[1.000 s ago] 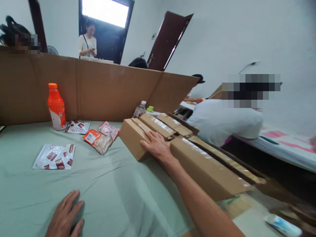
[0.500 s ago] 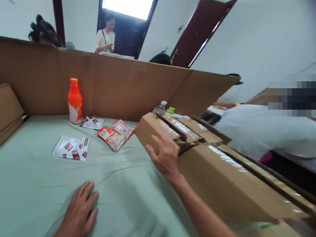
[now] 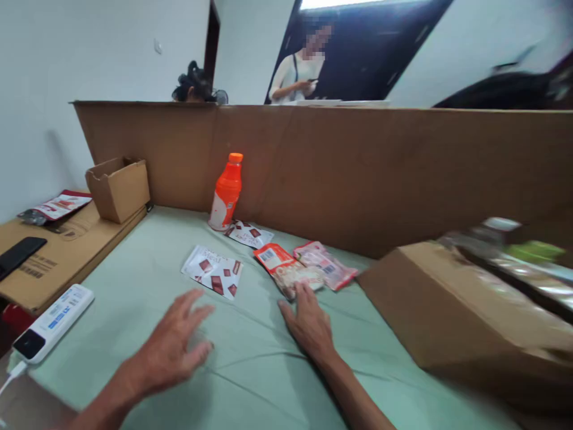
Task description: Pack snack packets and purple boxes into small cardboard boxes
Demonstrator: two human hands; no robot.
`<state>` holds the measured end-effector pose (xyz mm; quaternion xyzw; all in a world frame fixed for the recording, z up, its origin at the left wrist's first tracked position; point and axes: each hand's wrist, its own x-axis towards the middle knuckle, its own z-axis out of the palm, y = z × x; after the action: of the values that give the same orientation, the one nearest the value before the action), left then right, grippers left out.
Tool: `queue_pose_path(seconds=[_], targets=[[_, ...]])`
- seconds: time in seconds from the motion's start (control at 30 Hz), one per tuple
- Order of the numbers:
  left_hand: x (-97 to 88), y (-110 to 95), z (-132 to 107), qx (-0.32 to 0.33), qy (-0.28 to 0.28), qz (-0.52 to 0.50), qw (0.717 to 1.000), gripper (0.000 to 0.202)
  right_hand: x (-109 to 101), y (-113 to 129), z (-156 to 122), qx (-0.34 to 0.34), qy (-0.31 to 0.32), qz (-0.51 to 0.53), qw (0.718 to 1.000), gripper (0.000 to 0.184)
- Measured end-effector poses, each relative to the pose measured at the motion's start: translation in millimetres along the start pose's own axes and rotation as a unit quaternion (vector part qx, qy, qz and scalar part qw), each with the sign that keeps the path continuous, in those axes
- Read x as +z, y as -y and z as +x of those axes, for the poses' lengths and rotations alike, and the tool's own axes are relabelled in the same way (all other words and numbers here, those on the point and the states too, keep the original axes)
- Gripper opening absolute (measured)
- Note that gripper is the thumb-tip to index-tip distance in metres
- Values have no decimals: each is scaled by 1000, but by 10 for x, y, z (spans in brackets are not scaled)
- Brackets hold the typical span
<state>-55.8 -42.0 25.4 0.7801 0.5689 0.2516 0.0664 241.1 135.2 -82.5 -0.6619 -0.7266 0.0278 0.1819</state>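
On the green cloth (image 3: 134, 257), the right hand (image 3: 308, 322), off the cardboard box (image 3: 447, 298) since a moment earlier, lay open, fingertips at the orange snack packet (image 3: 286, 272); the left hand (image 3: 174, 349) hovered open, empty.

Just the one camera, strapped to my head, looking forward and down across the green table (image 3: 134, 280) toward the cardboard wall (image 3: 358, 167), with my left hand (image 3: 174, 349) and right hand (image 3: 308, 325) close underneath.

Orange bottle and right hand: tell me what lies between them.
In the head view, a white sachet and an orange-topped snack packet lie between the orange bottle and the right hand.
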Motion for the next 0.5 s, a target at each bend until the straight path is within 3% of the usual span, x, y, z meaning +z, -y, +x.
queue_pose_path(seconds=[0.1, 0.27, 0.37, 0.5], targets=[[-480, 506, 325, -91, -104, 39, 990, 58, 78, -88, -82, -8, -2, 9, 1000, 65], [-1123, 1432, 1125, -223, -244, 128, 935, 70, 272, -252, -72, -25, -44, -10, 999, 66], [-1465, 1791, 1501, -255, -265, 178, 913, 74, 357, -307, -58, -33, -65, -23, 997, 64], [-1810, 2068, 1775, -256, -239, 218, 911, 61, 330, -276, -74, -40, -76, -36, 996, 58]])
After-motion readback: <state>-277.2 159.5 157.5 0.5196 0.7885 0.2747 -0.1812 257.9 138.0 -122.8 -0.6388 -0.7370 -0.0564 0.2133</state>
